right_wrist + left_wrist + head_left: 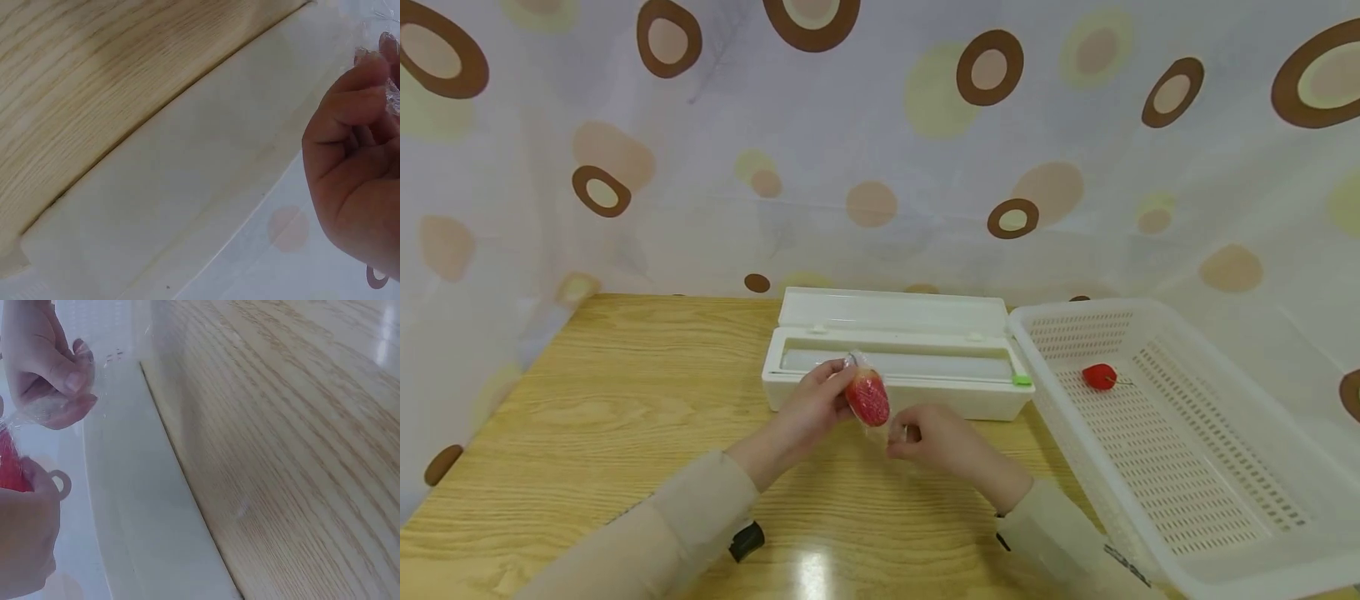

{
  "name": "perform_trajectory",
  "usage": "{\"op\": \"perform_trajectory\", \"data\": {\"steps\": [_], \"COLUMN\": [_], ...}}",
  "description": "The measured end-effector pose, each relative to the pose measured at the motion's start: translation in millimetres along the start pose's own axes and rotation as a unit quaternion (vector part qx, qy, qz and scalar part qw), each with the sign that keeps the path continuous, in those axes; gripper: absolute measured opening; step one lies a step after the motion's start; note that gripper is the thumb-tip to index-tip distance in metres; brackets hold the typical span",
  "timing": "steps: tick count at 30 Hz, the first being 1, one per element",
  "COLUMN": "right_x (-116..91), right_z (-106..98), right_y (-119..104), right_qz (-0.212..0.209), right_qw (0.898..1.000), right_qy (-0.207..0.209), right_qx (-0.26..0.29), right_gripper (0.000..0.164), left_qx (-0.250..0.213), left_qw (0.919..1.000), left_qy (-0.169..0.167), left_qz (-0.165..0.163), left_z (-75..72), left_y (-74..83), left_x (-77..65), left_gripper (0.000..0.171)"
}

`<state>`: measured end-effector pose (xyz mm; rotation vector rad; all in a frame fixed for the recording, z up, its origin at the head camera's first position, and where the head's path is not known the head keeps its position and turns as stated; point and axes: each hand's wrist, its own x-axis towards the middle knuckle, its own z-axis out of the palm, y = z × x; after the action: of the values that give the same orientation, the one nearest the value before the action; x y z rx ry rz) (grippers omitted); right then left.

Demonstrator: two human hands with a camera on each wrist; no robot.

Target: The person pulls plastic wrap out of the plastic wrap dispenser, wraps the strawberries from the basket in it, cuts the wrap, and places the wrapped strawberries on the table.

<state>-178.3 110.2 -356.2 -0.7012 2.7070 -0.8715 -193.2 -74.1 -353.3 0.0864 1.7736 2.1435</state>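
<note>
My left hand (811, 408) holds a red oval fruit (868, 400), yellowish near its top, wrapped in clear cling film; its exact kind is unclear. To the right of the fruit, my right hand (943, 437) pinches a loose end of the cling film (392, 100) between thumb and fingers. A stretch of film runs from the fruit to that hand in the left wrist view. Just behind both hands lies a long white cling film box (895, 398) with its lid raised and a roll (940, 367) inside. In the left wrist view the fruit is cut by the frame's edge.
A white perforated plastic basket (1078, 454) stands at the right, close to the box. In it lies a small red pepper-like thing (1100, 377) with a thin stem. A green slider (1022, 380) sits at the box's right end. A patterned curtain (872, 125) surrounds the wooden table (625, 400).
</note>
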Motion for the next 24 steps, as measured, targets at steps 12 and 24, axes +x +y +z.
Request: {"op": "perform_trajectory", "data": {"steps": [12,24], "right_x": [9,13], "right_z": [-2,-7], "right_y": [0,-5], "right_qz": [-0.023,0.086], "right_qw": [0.997,0.977], "right_qy": [0.074,0.114], "right_qx": [-0.027,0.159], "right_gripper": [0.02,0.023], "left_qx": [0.071,0.098], "left_qw": [0.9944,0.9906], "left_qy": [-0.078,-0.094], "left_qz": [-0.01,0.015], "left_z": [-1.3,1.7], "left_y": [-5.1,-6.9], "left_x": [-5.5,-8.9], "left_gripper": [0.042,0.038]}}
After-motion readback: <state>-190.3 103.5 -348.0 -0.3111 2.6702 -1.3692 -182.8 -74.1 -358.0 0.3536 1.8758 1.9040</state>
